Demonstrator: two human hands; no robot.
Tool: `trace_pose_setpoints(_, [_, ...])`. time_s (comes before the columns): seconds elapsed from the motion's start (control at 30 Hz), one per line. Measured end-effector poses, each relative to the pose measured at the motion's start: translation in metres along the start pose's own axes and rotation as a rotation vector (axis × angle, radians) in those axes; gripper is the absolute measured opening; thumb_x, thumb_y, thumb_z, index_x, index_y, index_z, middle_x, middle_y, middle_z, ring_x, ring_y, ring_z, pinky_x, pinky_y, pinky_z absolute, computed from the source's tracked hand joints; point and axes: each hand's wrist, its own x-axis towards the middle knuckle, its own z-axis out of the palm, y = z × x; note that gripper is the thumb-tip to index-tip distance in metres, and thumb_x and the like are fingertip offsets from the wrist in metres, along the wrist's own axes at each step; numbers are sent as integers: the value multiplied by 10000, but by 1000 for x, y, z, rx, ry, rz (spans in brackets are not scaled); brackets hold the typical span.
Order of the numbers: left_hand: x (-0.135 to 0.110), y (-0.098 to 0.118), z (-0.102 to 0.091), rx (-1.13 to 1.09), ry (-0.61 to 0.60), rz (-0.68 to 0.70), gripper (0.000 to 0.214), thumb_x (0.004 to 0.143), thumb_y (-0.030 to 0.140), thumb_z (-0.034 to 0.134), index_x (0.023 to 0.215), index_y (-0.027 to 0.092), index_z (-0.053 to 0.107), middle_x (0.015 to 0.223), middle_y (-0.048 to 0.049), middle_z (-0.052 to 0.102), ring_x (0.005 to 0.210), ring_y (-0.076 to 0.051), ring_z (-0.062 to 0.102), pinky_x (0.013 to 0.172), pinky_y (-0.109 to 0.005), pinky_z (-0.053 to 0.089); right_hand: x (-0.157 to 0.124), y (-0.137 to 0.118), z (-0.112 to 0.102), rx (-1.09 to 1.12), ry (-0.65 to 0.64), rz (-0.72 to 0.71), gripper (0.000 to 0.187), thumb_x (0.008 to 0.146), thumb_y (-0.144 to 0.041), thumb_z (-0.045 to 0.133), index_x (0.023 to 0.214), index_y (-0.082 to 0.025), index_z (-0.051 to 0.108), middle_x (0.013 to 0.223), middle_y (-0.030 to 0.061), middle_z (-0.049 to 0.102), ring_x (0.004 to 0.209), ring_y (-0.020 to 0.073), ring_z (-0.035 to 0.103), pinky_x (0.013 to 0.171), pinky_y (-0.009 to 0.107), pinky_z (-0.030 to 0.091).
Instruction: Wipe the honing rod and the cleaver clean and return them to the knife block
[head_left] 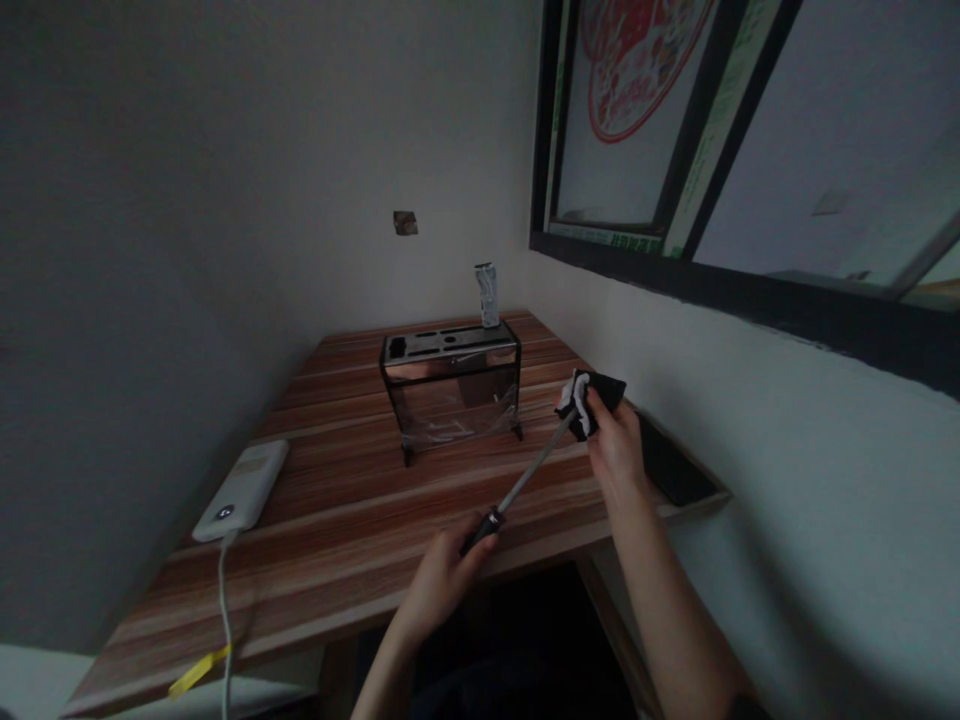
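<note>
My left hand (448, 572) is closed around the black handle of a sharpening steel (531, 468), whose thin grey rod points up and to the right. Its far end meets a black and white cloth (600, 392), pinched in my right hand (616, 440); the rod's tip is hidden there. Beyond my hands stands a slotted knife block (454, 342) on short dark feet, with a clear panel in front. A crumpled silvery-grey object (487, 294) stands upright at the block's right rear; its kind is unclear.
At left on the wood-grain table (322, 500) lies a white power bank (244, 488) with a white cable (223, 600) hanging over the front edge, a yellow tag (196, 674) beside it. A dark flat object (675, 465) lies by the right wall, under a black-framed window (622, 262).
</note>
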Motion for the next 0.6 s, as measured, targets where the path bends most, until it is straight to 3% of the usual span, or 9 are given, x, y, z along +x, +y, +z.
trace_pose_setpoints(0.3, [1,-5,0,-17,31,-34,335,871,429,486,919,134,635,768,-14,601,733,-169,527,663,-238,392,-14,13,8,38,-105,72,297,689,-423,758,838,-172,707,771,37,733,732,202,691,767,352,544])
trace_pose_setpoints(0.5, [1,-12,5,-190,116,-107,422,839,528,509,933,129,611,544,57,431,485,-97,373,457,-190,292,-64,42,26,-111,-293,234,299,738,-451,707,821,-164,712,748,50,727,661,186,664,692,309,527])
trace_pose_setpoints(0.6, [4,-18,8,-277,113,-89,469,842,555,499,984,117,587,543,75,382,453,-71,311,425,-175,243,-91,55,30,-247,-355,310,336,685,-461,746,812,-151,714,778,64,734,720,213,670,665,297,519])
